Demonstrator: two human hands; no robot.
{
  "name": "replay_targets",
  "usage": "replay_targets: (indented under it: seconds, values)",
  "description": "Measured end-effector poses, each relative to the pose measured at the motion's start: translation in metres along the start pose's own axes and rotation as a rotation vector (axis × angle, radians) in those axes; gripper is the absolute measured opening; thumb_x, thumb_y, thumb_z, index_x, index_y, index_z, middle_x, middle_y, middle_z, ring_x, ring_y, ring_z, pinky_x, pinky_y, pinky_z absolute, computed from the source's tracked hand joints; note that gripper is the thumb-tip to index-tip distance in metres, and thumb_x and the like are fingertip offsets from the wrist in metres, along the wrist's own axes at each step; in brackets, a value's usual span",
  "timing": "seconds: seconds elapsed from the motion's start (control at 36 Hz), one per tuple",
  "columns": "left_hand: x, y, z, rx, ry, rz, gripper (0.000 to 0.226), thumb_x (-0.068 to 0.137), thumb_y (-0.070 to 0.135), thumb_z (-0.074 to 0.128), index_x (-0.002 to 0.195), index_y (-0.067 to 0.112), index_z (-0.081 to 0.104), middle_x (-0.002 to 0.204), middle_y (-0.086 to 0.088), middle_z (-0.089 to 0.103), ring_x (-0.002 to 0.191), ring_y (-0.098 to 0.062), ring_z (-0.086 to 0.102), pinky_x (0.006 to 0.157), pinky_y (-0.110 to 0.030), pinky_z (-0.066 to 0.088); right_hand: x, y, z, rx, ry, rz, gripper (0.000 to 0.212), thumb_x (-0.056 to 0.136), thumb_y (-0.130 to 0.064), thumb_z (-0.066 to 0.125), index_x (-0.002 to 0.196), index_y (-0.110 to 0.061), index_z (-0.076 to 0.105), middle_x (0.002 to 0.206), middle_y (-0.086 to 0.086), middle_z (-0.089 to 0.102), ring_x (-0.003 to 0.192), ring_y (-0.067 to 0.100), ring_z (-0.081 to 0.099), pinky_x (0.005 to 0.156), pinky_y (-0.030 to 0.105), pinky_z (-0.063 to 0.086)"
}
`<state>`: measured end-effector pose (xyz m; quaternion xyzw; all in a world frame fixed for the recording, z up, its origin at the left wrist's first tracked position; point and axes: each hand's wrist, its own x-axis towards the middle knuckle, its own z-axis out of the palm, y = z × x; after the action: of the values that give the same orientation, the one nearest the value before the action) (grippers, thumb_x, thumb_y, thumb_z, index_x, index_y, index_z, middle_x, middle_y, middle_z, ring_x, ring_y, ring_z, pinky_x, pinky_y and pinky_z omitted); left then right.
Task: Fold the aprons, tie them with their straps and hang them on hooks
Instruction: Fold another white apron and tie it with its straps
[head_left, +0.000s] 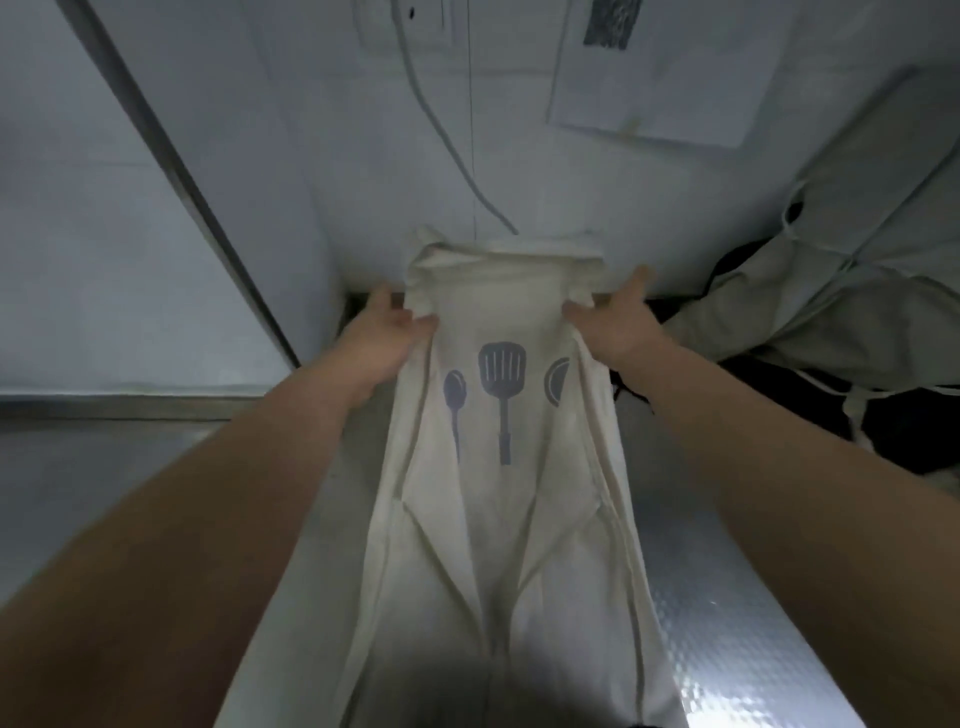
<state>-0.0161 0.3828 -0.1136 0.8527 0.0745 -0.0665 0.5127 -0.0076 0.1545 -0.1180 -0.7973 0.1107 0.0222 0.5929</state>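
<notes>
A steel counter (727, 597) runs under both forearms up to a white wall (337, 182) beyond the hands, where a sheet of paper (670, 78) is stuck above the right hand and a cord (441, 130) hangs down between them. The cream apron (498, 519), printed with utensils and folded in lengthwise, lies between the hands. The left hand (387, 332) pinches its left edge, and the right hand (615, 322) grips its right edge, thumb raised; a second apron (831, 312) lies heaped right of that hand.

Dim, soft focus; wide-angle bending at edges
</notes>
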Motion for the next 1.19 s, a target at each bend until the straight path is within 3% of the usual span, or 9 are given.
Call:
replay_targets:
  seconds: [0.11, 0.58, 0.69, 0.78, 0.86, 0.92, 1.0, 1.08, 1.19]
  values:
    - [-0.017, -0.066, 0.021, 0.196, -0.059, -0.174, 0.057, 0.088, 0.035, 0.059, 0.138, 0.011, 0.045, 0.133, -0.001, 0.052, 0.117, -0.019, 0.051, 0.089, -0.022, 0.04, -0.008, 0.058, 0.017, -0.329, -0.184, 0.13, 0.034, 0.094, -0.029, 0.054, 0.125, -0.017, 0.048, 0.125, 0.004, 0.048, 0.119, 0.022, 0.047, 0.091, 0.029, 0.044]
    - [-0.071, -0.157, 0.056, 0.446, -0.197, -0.275, 0.02, 0.086, 0.028, 0.064, 0.095, 0.014, 0.053, 0.087, 0.002, 0.056, 0.086, -0.019, 0.052, 0.066, -0.024, 0.034, -0.089, 0.122, 0.06, -0.618, -0.461, 0.23, 0.071, 0.087, -0.032, 0.065, 0.146, -0.016, 0.029, 0.14, 0.008, 0.041, 0.124, 0.022, 0.045, 0.088, 0.019, 0.036]
    - [-0.071, -0.153, 0.055, 0.151, -0.136, -0.213, 0.024, 0.091, 0.022, 0.059, 0.07, 0.012, 0.055, 0.066, 0.0, 0.049, 0.068, -0.017, 0.047, 0.058, -0.027, 0.031, -0.1, 0.114, 0.077, -0.712, -0.516, 0.175, 0.093, 0.073, -0.057, 0.069, 0.147, -0.027, 0.022, 0.146, 0.003, 0.031, 0.131, 0.024, 0.038, 0.107, 0.039, 0.036]
    - [-0.073, -0.136, 0.05, -0.118, -0.149, -0.139, 0.016, 0.091, 0.022, 0.061, 0.081, 0.012, 0.067, 0.072, 0.004, 0.058, 0.068, -0.006, 0.051, 0.063, -0.016, 0.038, -0.108, 0.109, 0.095, -0.819, -0.574, 0.118, 0.102, 0.066, -0.071, 0.064, 0.147, -0.032, 0.015, 0.145, 0.0, 0.033, 0.131, 0.025, 0.039, 0.106, 0.046, 0.033]
    - [-0.075, -0.125, 0.046, -0.219, -0.259, -0.122, 0.015, 0.093, 0.019, 0.057, 0.1, 0.02, 0.07, 0.092, 0.016, 0.068, 0.086, 0.01, 0.06, 0.073, -0.001, 0.039, -0.109, 0.114, 0.11, -0.908, -0.474, 0.051, 0.057, 0.084, -0.057, 0.052, 0.129, -0.025, 0.038, 0.122, 0.001, 0.055, 0.115, 0.026, 0.052, 0.095, 0.041, 0.036]
    - [-0.074, -0.127, 0.042, -0.189, -0.296, -0.12, 0.02, 0.093, 0.015, 0.054, 0.104, 0.023, 0.069, 0.105, 0.012, 0.068, 0.097, 0.009, 0.059, 0.079, 0.0, 0.039, -0.106, 0.117, 0.113, -0.78, -0.304, 0.073, 0.022, 0.096, -0.041, 0.039, 0.092, -0.022, 0.048, 0.095, 0.001, 0.061, 0.102, 0.029, 0.057, 0.088, 0.037, 0.036]
    - [-0.071, -0.145, 0.038, 0.099, -0.322, -0.117, 0.031, 0.092, 0.01, 0.053, 0.121, 0.018, 0.062, 0.129, 0.002, 0.057, 0.115, -0.004, 0.052, 0.09, -0.005, 0.034, -0.095, 0.121, 0.112, -0.519, -0.156, 0.196, 0.035, 0.099, -0.037, 0.032, 0.071, -0.019, 0.044, 0.085, 0.004, 0.054, 0.094, 0.03, 0.055, 0.087, 0.036, 0.042]
    - [-0.069, -0.165, 0.041, 0.454, -0.267, -0.094, 0.042, 0.089, 0.012, 0.053, 0.131, 0.016, 0.054, 0.139, -0.004, 0.045, 0.126, -0.018, 0.044, 0.097, -0.014, 0.028, -0.083, 0.12, 0.103, -0.39, -0.08, 0.216, 0.032, 0.098, -0.038, 0.039, 0.093, -0.013, 0.059, 0.094, 0.005, 0.057, 0.094, 0.024, 0.054, 0.08, 0.029, 0.04]
    - [-0.061, -0.167, 0.051, 0.46, -0.03, -0.109, 0.05, 0.089, 0.018, 0.055, 0.138, 0.015, 0.044, 0.138, -0.011, 0.039, 0.126, -0.028, 0.04, 0.101, -0.029, 0.033, -0.077, 0.118, 0.096, -0.289, -0.133, 0.235, 0.042, 0.095, -0.044, 0.046, 0.128, -0.018, 0.05, 0.1, -0.001, 0.055, 0.097, 0.018, 0.054, 0.082, 0.026, 0.04]
